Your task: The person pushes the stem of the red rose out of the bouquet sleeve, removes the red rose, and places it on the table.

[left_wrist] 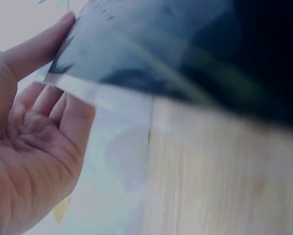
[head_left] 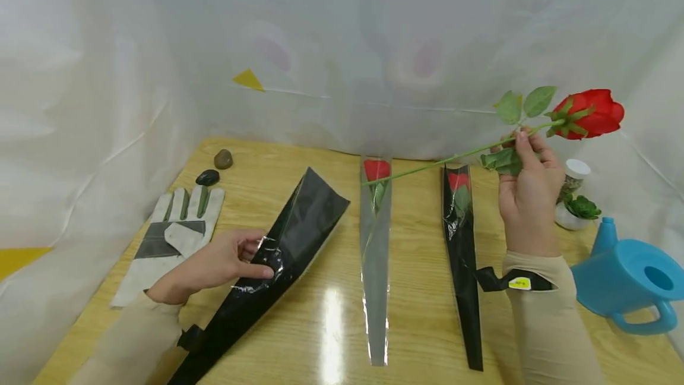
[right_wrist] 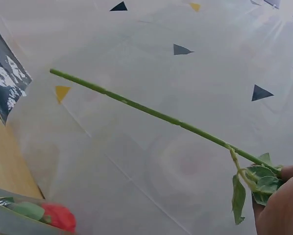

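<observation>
My left hand pinches a black flower sleeve between thumb and fingers, its wide mouth tilted up to the right. In the left wrist view the thumb lies on the glossy film, the fingers behind it. Up at the right, my right hand holds a red rose by the stem just below the bloom. The green stem points left, its bare end near the sleeve's mouth in the head view. Leaves bunch beside the right fingers.
Two wrapped roses lie on the table: one in a clear-grey sleeve, one in a black sleeve. At left are a work glove and two stones. A blue watering can, a small succulent and a jar stand right.
</observation>
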Demonstrator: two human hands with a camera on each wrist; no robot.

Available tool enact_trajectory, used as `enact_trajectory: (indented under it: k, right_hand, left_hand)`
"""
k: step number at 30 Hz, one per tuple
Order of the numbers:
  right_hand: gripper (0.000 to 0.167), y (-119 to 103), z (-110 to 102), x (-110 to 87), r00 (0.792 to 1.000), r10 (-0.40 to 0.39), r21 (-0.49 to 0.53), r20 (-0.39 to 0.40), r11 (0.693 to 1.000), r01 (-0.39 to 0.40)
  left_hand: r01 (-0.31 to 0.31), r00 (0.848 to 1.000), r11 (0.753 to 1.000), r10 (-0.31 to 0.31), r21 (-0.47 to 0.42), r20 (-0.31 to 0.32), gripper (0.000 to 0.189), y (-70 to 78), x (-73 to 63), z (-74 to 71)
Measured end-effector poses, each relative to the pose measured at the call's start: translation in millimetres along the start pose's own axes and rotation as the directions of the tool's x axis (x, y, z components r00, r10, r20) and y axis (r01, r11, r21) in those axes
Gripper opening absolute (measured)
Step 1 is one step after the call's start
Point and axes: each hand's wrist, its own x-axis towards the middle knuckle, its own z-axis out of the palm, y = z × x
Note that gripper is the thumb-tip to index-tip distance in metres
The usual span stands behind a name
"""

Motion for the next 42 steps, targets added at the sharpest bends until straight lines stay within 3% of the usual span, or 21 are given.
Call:
enact_trajectory:
  k: [3, 5, 8, 11, 16, 19, 23, 25, 29, 33, 37, 42]
  right_hand:
    - [0.030, 13.4, 1.9, -3.8, 0.993, 0.092, -0.145, 0.069, 0.986, -0.081]
    - [0.027, 26.7, 3.3, -8.1, 0.975, 0.186, -0.271, 0.123, 0.951, -0.148]
    - [0.031, 48.6, 4.7, -13.8, 0.925, 0.318, -0.471, 0.208, 0.861, -0.191]
    - [0.040, 69.9, 6.7, -19.3, 0.869, 0.431, -0.621, 0.243, 0.757, -0.202]
    - [0.038, 114.5, 8.9, -30.7, 0.793, 0.566, -0.793, 0.226, 0.579, -0.187]
    - [0.035, 141.8, 7.5, -40.7, 0.754, 0.618, -0.844, 0.223, 0.509, -0.169]
    - [0.032, 170.9, 3.4, -50.5, 0.714, 0.662, -0.871, 0.226, 0.466, -0.156]
    - [0.033, 182.3, 0.8, -51.9, 0.700, 0.678, -0.884, 0.224, 0.443, -0.146]
    - [0.037, 199.8, -2.2, -54.0, 0.709, 0.677, -0.930, 0.196, 0.358, -0.085]
    - [0.041, 211.7, -5.3, -58.4, 0.713, 0.685, -0.954, 0.151, 0.290, -0.077]
    - [0.049, 221.8, -5.0, -62.3, 0.701, 0.697, -0.955, 0.151, 0.286, -0.079]
    - [0.057, 230.9, -0.7, -66.2, 0.707, 0.686, -0.948, 0.171, 0.310, -0.071]
  left_hand:
    - [0.107, 0.986, 0.994, -0.107, -0.008, -0.125, 0.084, 2.1, 1.1, -8.6]
    - [0.125, 0.974, 0.991, -0.131, -0.045, -0.187, 0.093, -0.5, 5.1, -11.1]
    - [0.089, 0.968, 0.991, -0.110, -0.103, -0.224, 0.090, -9.1, 14.4, -11.1]
    - [0.063, 0.968, 0.986, -0.098, -0.154, -0.232, 0.091, -19.1, 23.7, -10.8]
    - [0.112, 0.945, 0.978, -0.160, -0.178, -0.287, 0.098, -31.3, 32.7, -15.4]
    - [0.167, 0.924, 0.973, -0.210, -0.159, -0.319, 0.098, -38.2, 37.6, -19.3]
    - [0.216, 0.912, 0.965, -0.253, -0.146, -0.323, 0.096, -46.6, 46.8, -21.9]
    - [0.227, 0.912, 0.963, -0.262, -0.144, -0.315, 0.096, -49.6, 52.3, -22.1]
    - [0.233, 0.909, 0.954, -0.283, -0.189, -0.307, 0.096, -55.0, 63.3, -22.6]
    - [0.253, 0.896, 0.954, -0.295, -0.163, -0.331, 0.098, -59.3, 71.1, -22.6]
    - [0.282, 0.886, 0.957, -0.288, -0.070, -0.363, 0.100, -59.0, 74.0, -22.8]
    - [0.283, 0.898, 0.958, -0.250, 0.041, -0.362, 0.090, -56.2, 78.1, -23.1]
